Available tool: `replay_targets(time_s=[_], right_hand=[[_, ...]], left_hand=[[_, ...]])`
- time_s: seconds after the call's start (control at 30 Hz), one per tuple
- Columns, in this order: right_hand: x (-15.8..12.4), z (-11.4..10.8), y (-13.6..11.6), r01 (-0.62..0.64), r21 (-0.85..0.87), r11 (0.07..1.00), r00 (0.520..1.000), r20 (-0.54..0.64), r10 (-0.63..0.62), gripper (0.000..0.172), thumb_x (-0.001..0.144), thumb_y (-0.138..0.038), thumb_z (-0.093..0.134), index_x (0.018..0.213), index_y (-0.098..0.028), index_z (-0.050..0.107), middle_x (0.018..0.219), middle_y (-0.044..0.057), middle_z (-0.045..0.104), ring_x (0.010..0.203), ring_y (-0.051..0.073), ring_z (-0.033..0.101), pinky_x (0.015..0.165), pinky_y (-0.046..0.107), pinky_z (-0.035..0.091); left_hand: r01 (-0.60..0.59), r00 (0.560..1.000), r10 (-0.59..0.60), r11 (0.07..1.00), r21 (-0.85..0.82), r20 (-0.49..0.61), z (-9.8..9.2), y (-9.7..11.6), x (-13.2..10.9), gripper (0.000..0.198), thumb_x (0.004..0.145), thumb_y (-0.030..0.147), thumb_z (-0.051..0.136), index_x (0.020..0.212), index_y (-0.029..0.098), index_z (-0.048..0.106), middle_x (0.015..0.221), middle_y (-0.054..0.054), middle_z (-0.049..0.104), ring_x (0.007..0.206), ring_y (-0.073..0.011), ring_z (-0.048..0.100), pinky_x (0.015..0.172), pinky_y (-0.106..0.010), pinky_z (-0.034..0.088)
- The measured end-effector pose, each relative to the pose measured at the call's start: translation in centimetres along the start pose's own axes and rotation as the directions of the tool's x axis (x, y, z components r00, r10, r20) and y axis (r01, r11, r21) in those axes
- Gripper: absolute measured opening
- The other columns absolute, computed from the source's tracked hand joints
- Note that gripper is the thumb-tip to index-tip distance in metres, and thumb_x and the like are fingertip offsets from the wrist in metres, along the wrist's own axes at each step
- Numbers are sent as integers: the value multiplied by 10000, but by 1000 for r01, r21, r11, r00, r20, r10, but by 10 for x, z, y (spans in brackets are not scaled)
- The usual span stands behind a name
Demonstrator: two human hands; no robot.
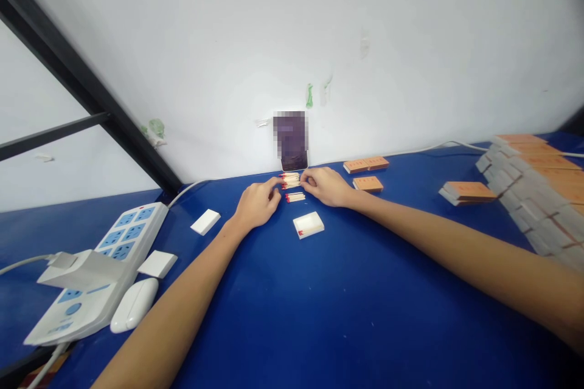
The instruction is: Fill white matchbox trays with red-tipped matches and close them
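A pile of red-headed matches (291, 180) lies on the blue table between my hands, heads to the left. My left hand (258, 203) has its index finger stretched to the red heads, with the thumb apart below. At the plain ends, my right hand (326, 186) has its fingers curled and pinched together; whatever may be between the fingertips is too small to make out. Just nearer to me is a smaller row of matches (295, 197). Closer still sits a white matchbox tray (314, 231), with a few matches along its front side.
A phone (292, 143) leans on the wall behind the matches. Orange matchboxes (368, 184) lie at right, beside a large matchbox stack (538, 194). At left are white trays (205, 222), a power strip (132, 225) with a plugged-in charger, and a white earbud case (134, 306).
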State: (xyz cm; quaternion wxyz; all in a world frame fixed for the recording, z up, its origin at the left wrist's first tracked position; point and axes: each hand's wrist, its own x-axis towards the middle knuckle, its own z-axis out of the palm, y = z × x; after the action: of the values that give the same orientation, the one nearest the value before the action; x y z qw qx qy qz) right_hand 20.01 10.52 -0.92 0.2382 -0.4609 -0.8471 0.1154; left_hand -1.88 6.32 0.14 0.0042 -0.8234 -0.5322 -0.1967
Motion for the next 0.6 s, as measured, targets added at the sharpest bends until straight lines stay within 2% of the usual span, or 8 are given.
replay_targets(time_s=[0.37,0.6], right_hand=[[0,-1,-2,4,-55,998,999,41,-2,169,925,-321,468,921,-224,606,800,20,654,642,143,513,585,257,266],[-3,0,1,101,59,993,995,22,-102,124,928,-290,473,934,-214,570,704,-20,613,604,124,483,587,243,271]], left_hand=[[1,1000,-1,1000,9,-3,1,-1,0,381,914,230,402,1219,217,630,687,-1,655,580,-163,565,616,-263,380],[51,999,-50,998,49,-20,1,0,-1,337,908,249,406,1163,230,626,667,5,643,589,-175,579,582,-266,354]])
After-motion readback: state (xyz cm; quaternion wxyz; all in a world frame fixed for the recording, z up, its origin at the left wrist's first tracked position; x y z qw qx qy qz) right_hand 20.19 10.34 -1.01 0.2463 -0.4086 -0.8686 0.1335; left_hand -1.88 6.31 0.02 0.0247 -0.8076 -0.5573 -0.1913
